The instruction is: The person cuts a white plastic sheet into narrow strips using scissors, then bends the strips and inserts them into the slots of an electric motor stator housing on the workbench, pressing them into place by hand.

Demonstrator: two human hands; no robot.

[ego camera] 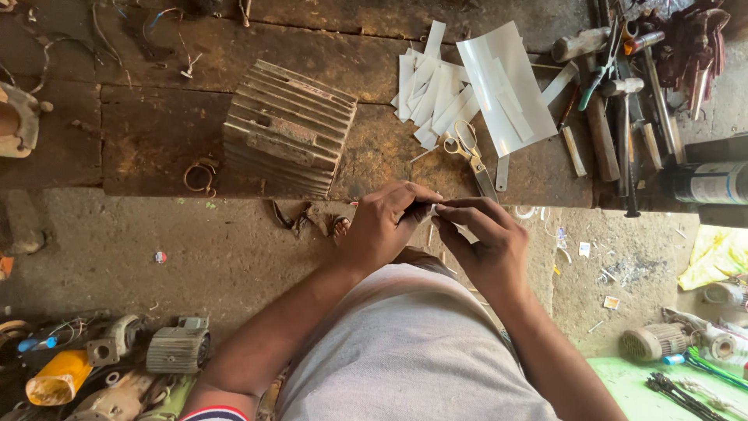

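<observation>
My left hand (pixel 383 226) and my right hand (pixel 481 242) meet in front of my body, fingertips pinching a small white strip (pixel 433 209) between them. The strip is mostly hidden by my fingers. On the dark wooden bench beyond lie several cut white strips (pixel 432 97), a larger white sheet (pixel 506 82) and scissors (pixel 470 152) with pale handles. A ribbed metal motor housing (pixel 287 129) stands on the bench to the left of the strips.
Hammers, pliers and other hand tools (pixel 623 109) crowd the bench's right end beside a dark cylinder (pixel 713 183). Small motors (pixel 178 349) and a yellow container (pixel 56 378) lie on the floor at lower left. More motor parts (pixel 654 341) sit lower right.
</observation>
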